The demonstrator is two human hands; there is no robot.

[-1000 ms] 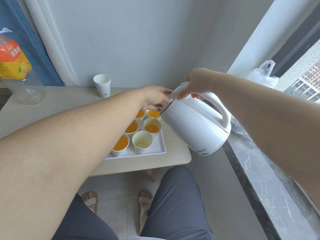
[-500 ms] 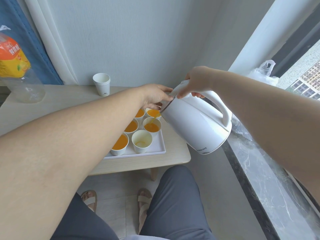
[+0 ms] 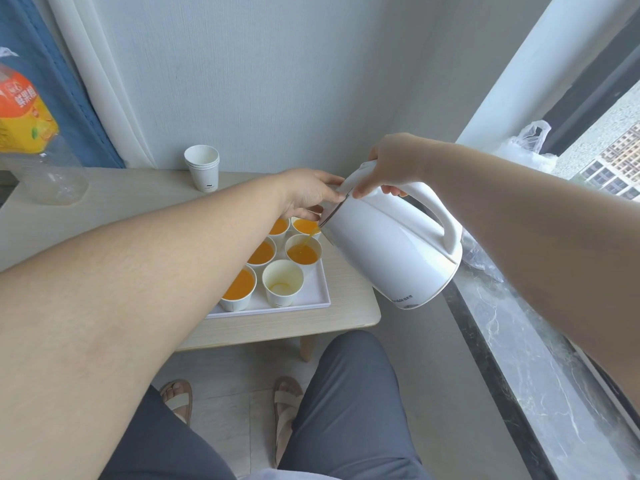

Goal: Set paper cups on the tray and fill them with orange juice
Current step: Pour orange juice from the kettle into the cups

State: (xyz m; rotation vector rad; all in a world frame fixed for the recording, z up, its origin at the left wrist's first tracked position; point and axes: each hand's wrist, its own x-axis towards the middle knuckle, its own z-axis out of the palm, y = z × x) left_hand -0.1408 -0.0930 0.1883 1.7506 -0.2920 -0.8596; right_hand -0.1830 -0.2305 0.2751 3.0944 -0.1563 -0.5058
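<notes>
Six white paper cups [image 3: 263, 254] stand in two rows on the shallow white rectangular tray [image 3: 320, 299], which sits at the near right corner of the pale wooden surface [image 3: 104, 216]. Five hold orange juice [image 3: 239, 285]. The nearest cup in the right row [image 3: 282, 285] shows only a trace at its bottom.

The white plastic electric kettle [image 3: 391, 244] hangs tilted over the tray's right side, with its spout down to the left and its base out to the right. A thin orange stream falls from it into the middle cup of the right row [image 3: 303, 254]. The right hand [image 3: 391, 161] has its grip clamped round the top of the kettle's handle. The left hand [image 3: 308, 194] appears to pinch the front edge of the lid, just above the spout.

The almost empty cup stands just beside the one being filled, on its near side, so from the spout it lies toward the person. The next move is probably a short pull of the kettle back along that row, with the right hand carrying the weight.
</notes>
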